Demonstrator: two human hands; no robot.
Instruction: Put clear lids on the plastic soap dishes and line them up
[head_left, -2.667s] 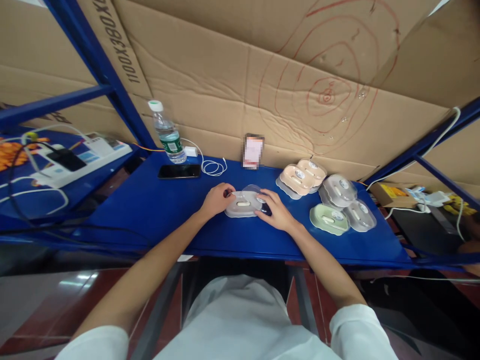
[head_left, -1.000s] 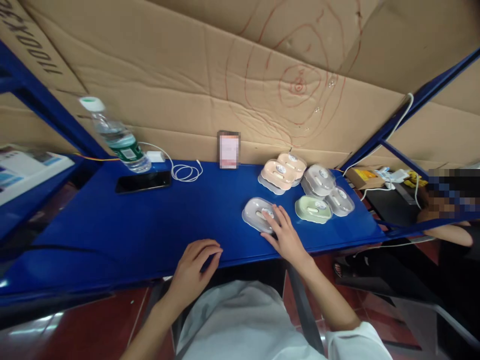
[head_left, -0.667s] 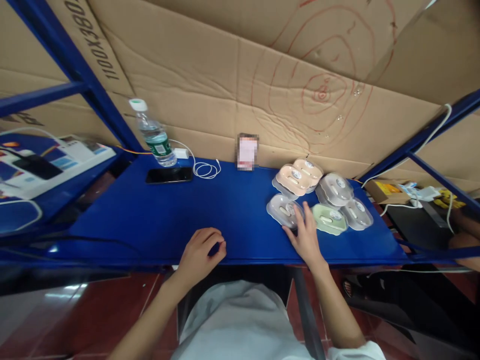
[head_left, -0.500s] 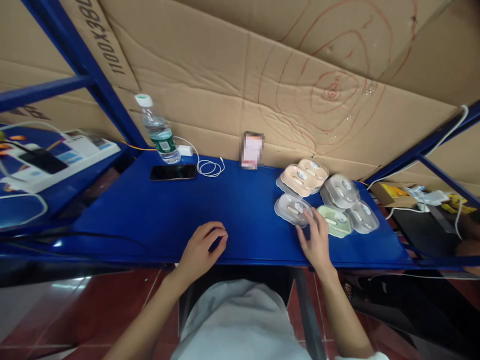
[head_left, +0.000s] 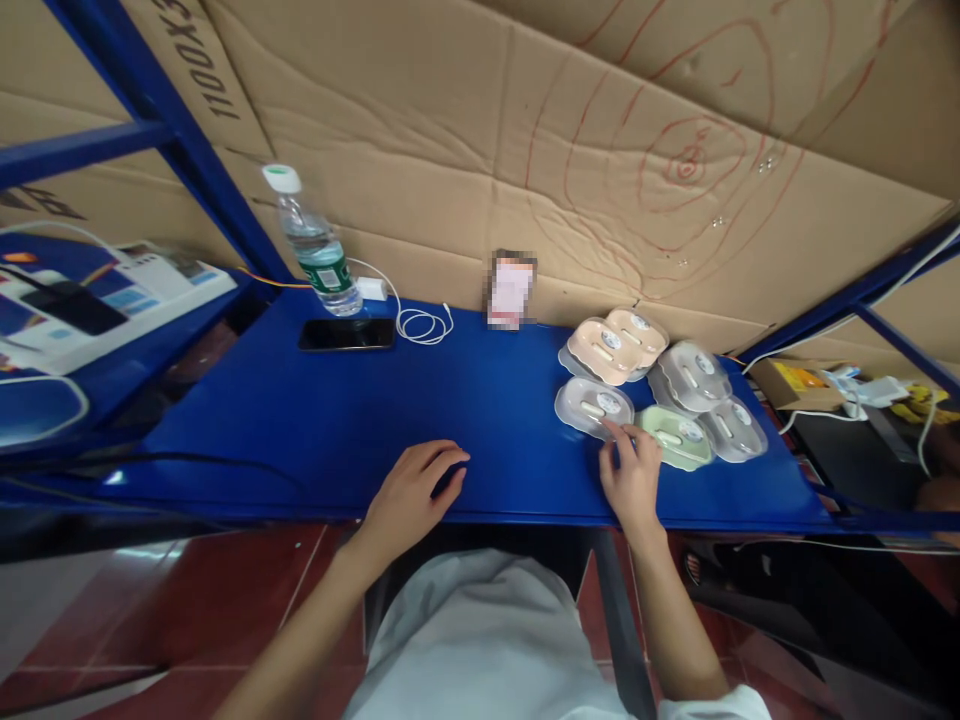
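My left hand (head_left: 416, 490) rests at the blue table's front edge, holding nothing, its fingers bent and the thumb apart. My right hand (head_left: 632, 480) is at the near side of the small lidded plastic boxes, fingers bent and parted. Its fingertips meet or overlap the lower edge of a grey box (head_left: 581, 402); I cannot tell whether they touch it. Just right of that hand lies a light green box (head_left: 684, 448). Behind are peach boxes (head_left: 600, 345), with more grey boxes (head_left: 694, 375) to the right. Clear lids with round labels cover them.
A water bottle (head_left: 322, 265) stands at the back left, near a black phone (head_left: 346, 335) and a white charging cable (head_left: 424, 325). A blurred-out phone-like object (head_left: 512, 292) leans on the cardboard wall (head_left: 390, 150). Blue frame posts (head_left: 202, 190) flank the table (head_left: 300, 400).
My right hand has drawn slightly back toward me from the grey box, its fingers more bent. My left hand has shifted slightly right. The camera view has tilted a little.
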